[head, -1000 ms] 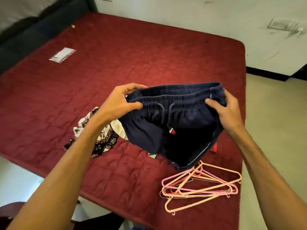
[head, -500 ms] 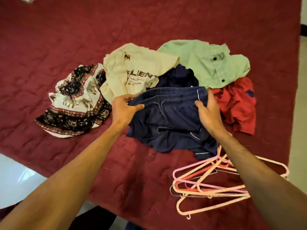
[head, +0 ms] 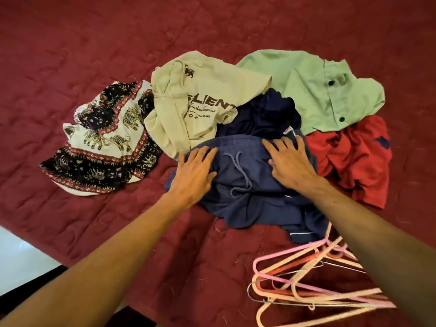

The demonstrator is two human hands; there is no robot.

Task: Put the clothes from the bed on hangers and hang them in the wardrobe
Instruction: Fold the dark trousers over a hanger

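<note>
Navy drawstring shorts (head: 245, 197) lie flat on the maroon bed cover (head: 94, 43). My left hand (head: 195, 173) rests palm down on their left side, fingers spread. My right hand (head: 290, 161) presses flat on their right side near the waistband. Neither hand grips the cloth. Behind the shorts lie a beige printed hoodie (head: 195, 102), a pale green buttoned shirt (head: 313, 90), another navy garment (head: 264, 116), a red garment (head: 354, 159) and an elephant-print cloth (head: 106, 142). Several pink and peach hangers (head: 306, 286) are piled by my right forearm.
The bed's near edge runs diagonally at lower left, with pale floor (head: 21, 263) beyond it. Bare bed cover stretches to the left and behind the pile of clothes.
The shorts, held up in the air by the waistband a second ago, were lowered onto the bed. Both hands let go and now lie flat on them.
</note>
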